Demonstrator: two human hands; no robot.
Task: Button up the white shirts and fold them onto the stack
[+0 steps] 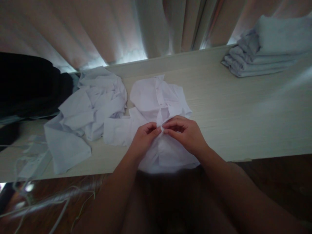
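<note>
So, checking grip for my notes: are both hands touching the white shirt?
Touching. The head view shows the left hand and right hand pinching the white shirt at its front placket.

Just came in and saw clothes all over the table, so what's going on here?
A person is working on a white shirt spread flat on a pale wooden table. The left hand and right hand meet at the shirt's front opening, fingertips pinching the fabric there, apparently at the buttons. A crumpled heap of white garments lies to the left, and a folded stack sits at the far right by the curtain.
</note>
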